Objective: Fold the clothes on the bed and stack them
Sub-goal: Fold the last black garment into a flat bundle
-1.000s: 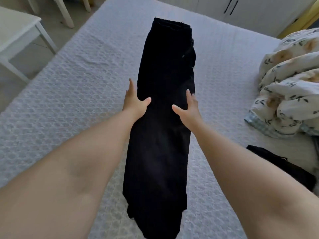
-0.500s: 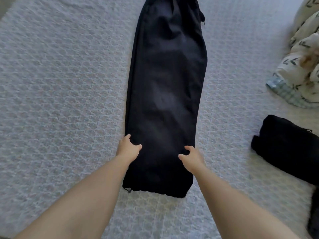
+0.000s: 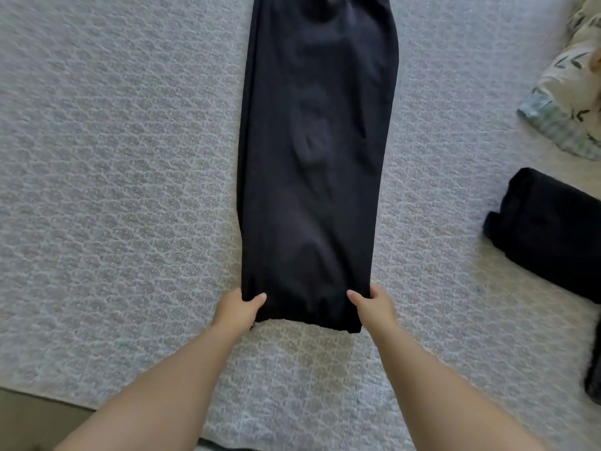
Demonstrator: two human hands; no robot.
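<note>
- The bed [image 3: 113,190] fills nearly the whole view, covered by a pale grey spread with a raised honeycomb pattern; at the lower left corner a strip of olive-brown floor [image 3: 29,418] shows past its edge.
- A long black garment [image 3: 312,157] lies flat down the middle of the bed, folded lengthwise into a narrow strip, its far end cut off by the top of the view.
- The left hand [image 3: 239,309] pinches the near left corner of the garment, thumb on top of the cloth.
- The right hand [image 3: 374,307] pinches the near right corner in the same way.
- Well to the right, a folded black piece [image 3: 546,232] lies on the spread, with a leaf-printed quilt [image 3: 572,102] bunched beyond it and another dark item [image 3: 593,382] at the right edge.
- Compared with half a second ago, both hands have slid down from the garment's sides to its bottom hem, and the view has tipped closer to the near edge of the bed.
</note>
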